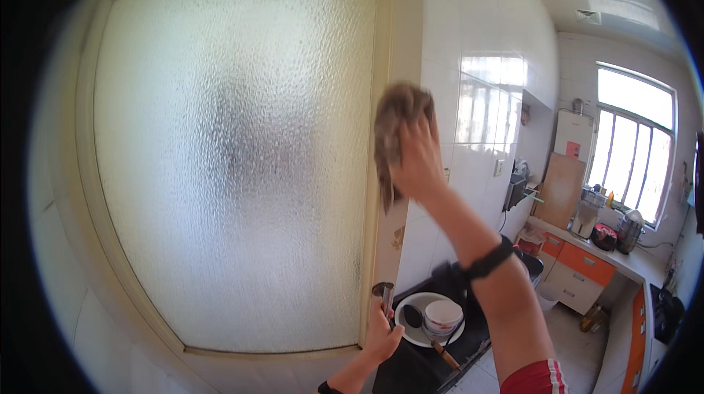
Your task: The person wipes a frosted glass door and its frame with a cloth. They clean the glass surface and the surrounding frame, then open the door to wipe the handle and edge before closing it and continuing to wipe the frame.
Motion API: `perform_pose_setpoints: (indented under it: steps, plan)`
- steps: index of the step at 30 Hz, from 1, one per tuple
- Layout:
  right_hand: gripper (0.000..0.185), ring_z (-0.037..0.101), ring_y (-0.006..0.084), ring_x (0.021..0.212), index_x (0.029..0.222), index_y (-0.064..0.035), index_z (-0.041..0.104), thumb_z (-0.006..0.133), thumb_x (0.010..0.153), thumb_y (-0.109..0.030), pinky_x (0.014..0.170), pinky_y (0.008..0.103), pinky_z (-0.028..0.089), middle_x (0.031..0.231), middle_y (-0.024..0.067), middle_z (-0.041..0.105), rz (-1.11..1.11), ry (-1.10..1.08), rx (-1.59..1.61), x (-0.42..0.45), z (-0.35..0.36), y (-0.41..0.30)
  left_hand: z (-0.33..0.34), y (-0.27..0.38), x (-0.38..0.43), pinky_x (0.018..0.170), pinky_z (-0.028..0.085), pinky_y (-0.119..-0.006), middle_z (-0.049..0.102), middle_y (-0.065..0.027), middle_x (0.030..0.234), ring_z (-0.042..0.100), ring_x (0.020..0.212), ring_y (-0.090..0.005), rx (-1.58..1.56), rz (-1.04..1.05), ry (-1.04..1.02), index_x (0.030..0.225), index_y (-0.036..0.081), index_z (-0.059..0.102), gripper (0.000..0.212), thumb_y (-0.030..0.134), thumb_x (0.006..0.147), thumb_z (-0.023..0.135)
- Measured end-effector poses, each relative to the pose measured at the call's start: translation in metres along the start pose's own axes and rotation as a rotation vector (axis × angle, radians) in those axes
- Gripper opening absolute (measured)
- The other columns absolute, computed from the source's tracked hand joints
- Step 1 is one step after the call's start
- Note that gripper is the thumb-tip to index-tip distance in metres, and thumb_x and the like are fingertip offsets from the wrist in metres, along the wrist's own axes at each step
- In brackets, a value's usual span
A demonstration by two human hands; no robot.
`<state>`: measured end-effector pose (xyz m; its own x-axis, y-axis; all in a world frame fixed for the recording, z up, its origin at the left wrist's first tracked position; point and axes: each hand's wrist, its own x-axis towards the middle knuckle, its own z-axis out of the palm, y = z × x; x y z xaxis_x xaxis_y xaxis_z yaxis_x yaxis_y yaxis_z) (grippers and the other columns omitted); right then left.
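My right hand [421,157] presses a crumpled brown-grey cloth [388,135] against the cream frame [393,53] of a textured-glass window. The cloth is slightly blurred, and part of it hangs below my palm. Lower down, my left hand [382,333] is closed around a small shiny metal tool [386,294] with a dark end; its exact kind is unclear. The frosted pane [236,174] fills much of the view to the left, with a dark blurred shape in it. Black bands circle both forearms.
Below my right arm, a white basin [407,332] holds stacked bowls [443,314] and a black ladle [412,316] on a black surface [407,369]. White wall tiles [440,113] adjoin the frame. A counter [632,259] with orange-fronted drawers [588,266] stands at the far right beneath a bright window [632,141].
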<state>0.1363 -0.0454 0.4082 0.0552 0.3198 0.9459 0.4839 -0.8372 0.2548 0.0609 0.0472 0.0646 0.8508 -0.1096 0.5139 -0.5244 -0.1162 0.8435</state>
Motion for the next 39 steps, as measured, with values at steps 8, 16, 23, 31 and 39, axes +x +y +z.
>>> perform_pose_setpoints:
  steps: [8,16,23,31,39]
  plan:
    - [0.053,0.032,0.0428,0.131,0.126,0.0066,0.049,0.044,0.088,-0.029,0.113,0.0520,0.015,0.136,0.0259,0.042,0.207,0.204,0.090,0.047,0.033,-0.002,0.001,-0.018,0.026,0.079,0.041,-0.037,0.043,-0.0142,0.095,0.047,0.088,-0.0262,0.092,0.024,0.004,0.107,-0.002,0.038,0.053,0.011,0.066,0.070]
    - [0.051,0.031,0.0443,0.132,0.122,0.0074,0.050,0.049,0.081,-0.022,0.113,0.0573,0.010,0.133,0.0269,0.045,0.043,0.156,0.113,-0.029,0.057,0.008,0.000,-0.057,0.034,0.112,0.022,-0.040,0.015,-0.0295,0.148,0.019,0.138,-0.0389,0.345,-0.087,-0.169,0.141,-0.011,-0.011,0.106,0.024,0.075,0.065]
    - [0.048,0.037,0.0384,0.129,0.123,0.0010,0.053,0.048,0.086,-0.029,0.112,0.0559,0.014,0.131,0.0196,0.049,0.145,0.369,0.036,0.153,0.051,0.057,-0.015,-0.068,0.052,0.106,0.030,-0.045,0.025,-0.0310,0.141,0.032,0.129,-0.0412,0.130,-0.119,-0.254,0.140,-0.014,-0.005,0.106,0.025,0.073,0.067]
    - [0.062,0.026,0.0249,0.139,0.141,-0.0110,0.039,0.026,0.093,-0.048,0.114,0.0535,0.012,0.149,0.0090,0.034,0.504,0.312,0.059,0.352,0.012,0.094,-0.036,-0.053,0.072,0.106,0.030,-0.046,0.024,-0.0322,0.141,0.031,0.129,-0.0424,0.136,-0.100,-0.210,0.140,-0.014,-0.005,0.106,0.026,0.073,0.068]
    - [0.049,0.042,0.0312,0.129,0.134,-0.0193,0.046,0.039,0.090,-0.036,0.109,0.0481,0.027,0.139,0.0171,0.045,-0.097,0.234,-0.166,0.463,0.035,-0.066,-0.049,-0.052,0.078,0.106,0.030,-0.047,0.023,-0.0335,0.141,0.031,0.129,-0.0436,0.148,-0.077,-0.188,0.139,-0.015,-0.005,0.106,0.026,0.074,0.068]
